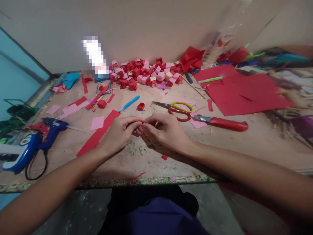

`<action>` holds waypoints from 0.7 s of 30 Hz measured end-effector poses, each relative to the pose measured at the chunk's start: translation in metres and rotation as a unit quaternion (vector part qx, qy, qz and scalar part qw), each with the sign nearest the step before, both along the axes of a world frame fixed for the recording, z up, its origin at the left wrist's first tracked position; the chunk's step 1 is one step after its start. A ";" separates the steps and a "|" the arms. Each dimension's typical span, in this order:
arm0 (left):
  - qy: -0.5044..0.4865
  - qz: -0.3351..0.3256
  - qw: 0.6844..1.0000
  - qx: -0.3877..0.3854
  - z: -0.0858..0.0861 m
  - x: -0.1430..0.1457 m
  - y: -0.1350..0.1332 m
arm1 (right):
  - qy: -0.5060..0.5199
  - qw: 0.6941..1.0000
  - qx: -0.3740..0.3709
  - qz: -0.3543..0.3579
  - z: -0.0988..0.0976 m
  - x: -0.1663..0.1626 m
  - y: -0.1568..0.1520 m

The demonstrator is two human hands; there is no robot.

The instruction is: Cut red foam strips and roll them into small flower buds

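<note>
My left hand and my right hand meet fingertip to fingertip over the table. Between the pinched fingers a sliver of red paper shows; most of it is hidden. Just beyond the fingers sits a small open red paper box. Yellow-and-red handled scissors lie past my right hand, with a red-handled knife to their right. A blue pen-like tool rests beyond my left hand. Under the left wrist runs a long red paper strip.
Small red and pink paper boxes are heaped at the back wall. A blue glue gun with a cable lies left. Red sheets cover the back right, near a clear plastic bottle. A lit, blurred-out screen stands back left.
</note>
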State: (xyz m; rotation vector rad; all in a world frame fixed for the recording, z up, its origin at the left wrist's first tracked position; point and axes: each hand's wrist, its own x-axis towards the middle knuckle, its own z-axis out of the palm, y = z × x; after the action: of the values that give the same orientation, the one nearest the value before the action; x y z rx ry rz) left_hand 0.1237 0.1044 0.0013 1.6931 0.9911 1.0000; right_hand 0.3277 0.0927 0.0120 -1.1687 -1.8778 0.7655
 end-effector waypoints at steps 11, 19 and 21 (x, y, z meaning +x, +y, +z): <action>-0.096 0.036 0.988 -0.112 0.002 0.001 -0.003 | 0.014 1.000 0.015 0.021 0.006 0.005 0.001; -0.062 0.027 0.997 -0.026 0.003 -0.002 -0.003 | -0.026 0.990 0.133 0.044 -0.002 0.007 -0.007; -0.067 0.007 0.997 -0.043 0.002 -0.003 -0.004 | -0.049 0.984 0.162 0.054 -0.004 0.007 -0.008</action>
State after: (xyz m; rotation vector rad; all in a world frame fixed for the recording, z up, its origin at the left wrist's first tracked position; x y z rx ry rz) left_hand 0.1208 0.1008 0.0036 1.5305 0.9449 1.0505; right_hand 0.3349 0.0848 0.0081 -0.9193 -2.0687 0.4423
